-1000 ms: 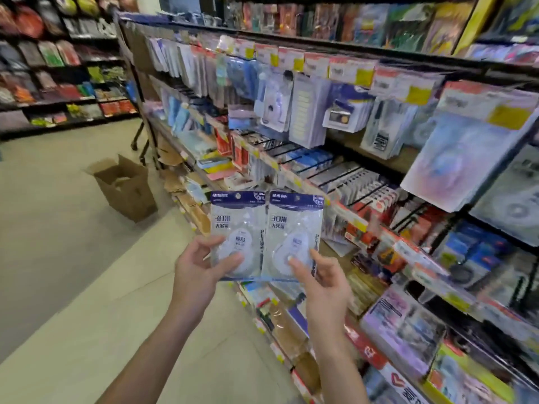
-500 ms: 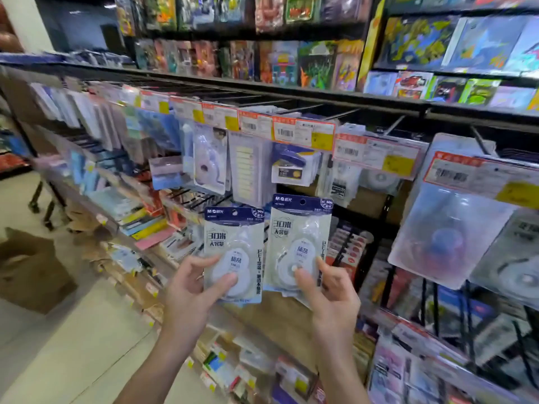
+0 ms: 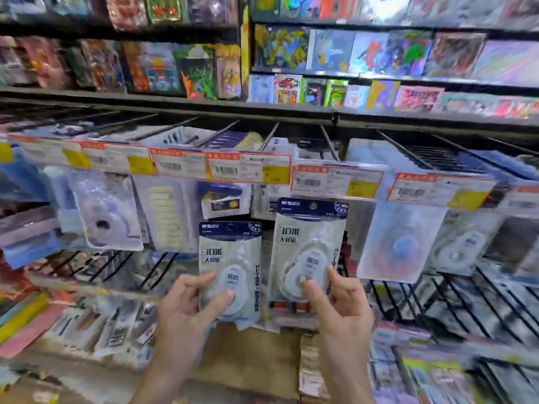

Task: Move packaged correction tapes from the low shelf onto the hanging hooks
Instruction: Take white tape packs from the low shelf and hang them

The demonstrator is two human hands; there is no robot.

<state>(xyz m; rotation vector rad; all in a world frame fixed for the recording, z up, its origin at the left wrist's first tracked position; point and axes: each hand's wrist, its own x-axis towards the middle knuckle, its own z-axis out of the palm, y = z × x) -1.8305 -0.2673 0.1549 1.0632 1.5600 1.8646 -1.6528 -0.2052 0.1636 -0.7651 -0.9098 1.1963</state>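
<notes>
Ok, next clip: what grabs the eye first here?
Two white, navy-topped correction tape packs at centre: the left hand pinches the lower pack, the right hand the higher pack. Above them runs a row of orange-edged price tags on hooks.

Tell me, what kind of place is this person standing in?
Most likely a stationery shop aisle. Packaged goods hang on black wire hooks behind a row of barcoded price tags, colourful card packs fill the shelves above, and each hand holds a packaged correction tape.
</notes>
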